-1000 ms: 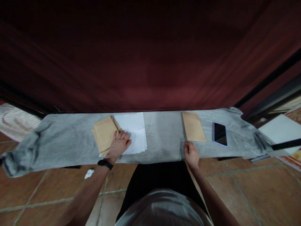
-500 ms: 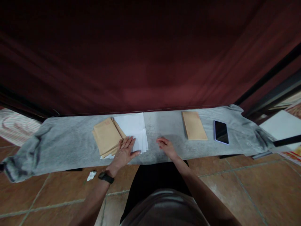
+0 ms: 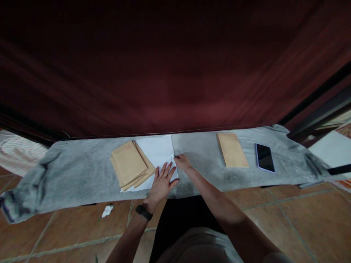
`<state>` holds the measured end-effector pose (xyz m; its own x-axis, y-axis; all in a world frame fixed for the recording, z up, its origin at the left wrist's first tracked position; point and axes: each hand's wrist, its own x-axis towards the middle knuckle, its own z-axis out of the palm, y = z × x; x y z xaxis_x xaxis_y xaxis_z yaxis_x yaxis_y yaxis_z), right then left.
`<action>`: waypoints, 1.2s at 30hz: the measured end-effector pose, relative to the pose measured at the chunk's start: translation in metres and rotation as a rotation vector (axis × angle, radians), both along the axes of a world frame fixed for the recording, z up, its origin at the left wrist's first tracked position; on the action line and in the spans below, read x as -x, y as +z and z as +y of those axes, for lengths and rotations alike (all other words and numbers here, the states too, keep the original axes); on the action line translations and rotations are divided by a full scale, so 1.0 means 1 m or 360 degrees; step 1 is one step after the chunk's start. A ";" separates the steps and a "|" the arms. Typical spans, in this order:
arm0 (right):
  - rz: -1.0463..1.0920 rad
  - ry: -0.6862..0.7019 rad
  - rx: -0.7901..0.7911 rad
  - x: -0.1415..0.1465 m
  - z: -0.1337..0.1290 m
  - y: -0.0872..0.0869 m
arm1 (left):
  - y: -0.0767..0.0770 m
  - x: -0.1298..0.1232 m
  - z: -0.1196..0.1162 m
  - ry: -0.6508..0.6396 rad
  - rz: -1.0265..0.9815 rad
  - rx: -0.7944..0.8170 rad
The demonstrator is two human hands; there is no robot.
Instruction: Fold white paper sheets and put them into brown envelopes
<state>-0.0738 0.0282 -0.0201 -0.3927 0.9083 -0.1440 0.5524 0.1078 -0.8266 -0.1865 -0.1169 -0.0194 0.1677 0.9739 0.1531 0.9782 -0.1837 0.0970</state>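
Note:
White paper sheets (image 3: 156,149) lie in a loose stack on the grey cloth. Flat on their lower right part rests my left hand (image 3: 161,182), fingers spread, a dark watch on its wrist. My right hand (image 3: 183,162) is closed at the sheets' right edge, its fingertips pinching the paper there. A pile of brown envelopes (image 3: 128,164) overlaps the left part of the sheets, just left of my left hand. Apart on the right lies a further brown envelope stack (image 3: 233,149).
A phone (image 3: 264,157) with a pale purple case lies right of the brown stack. Grey cloth (image 3: 79,171) covers the narrow bench. A dark red curtain (image 3: 175,91) hangs behind it. Crumpled white tissue (image 3: 107,210) lies on the tiled floor.
My right hand has moved left to the edge of the white sheets and closed on it. My left hand has slid right, off the envelope pile and further onto the paper.

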 end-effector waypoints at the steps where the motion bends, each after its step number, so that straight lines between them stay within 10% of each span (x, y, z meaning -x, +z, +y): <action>1: -0.0047 0.0012 0.0067 0.001 0.002 0.001 | 0.000 -0.001 0.002 0.0000 -0.0002 -0.0005; 13: -0.0254 -0.0067 0.0021 0.004 -0.002 0.011 | 0.007 -0.004 0.011 -0.0010 -0.0005 -0.0031; 27: -0.0190 0.0065 -0.0148 0.009 -0.024 0.009 | -0.023 0.037 -0.035 0.0076 -0.0097 -0.0045; 36: -0.0208 0.0055 -0.0079 0.012 -0.024 0.013 | 0.007 0.049 -0.033 0.0036 -0.0263 0.0134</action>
<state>-0.0854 0.0039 -0.0071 -0.4049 0.9018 -0.1511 0.6501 0.1677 -0.7412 -0.2352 -0.1498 -0.0123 0.1249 0.9877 0.0943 0.9515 -0.1462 0.2706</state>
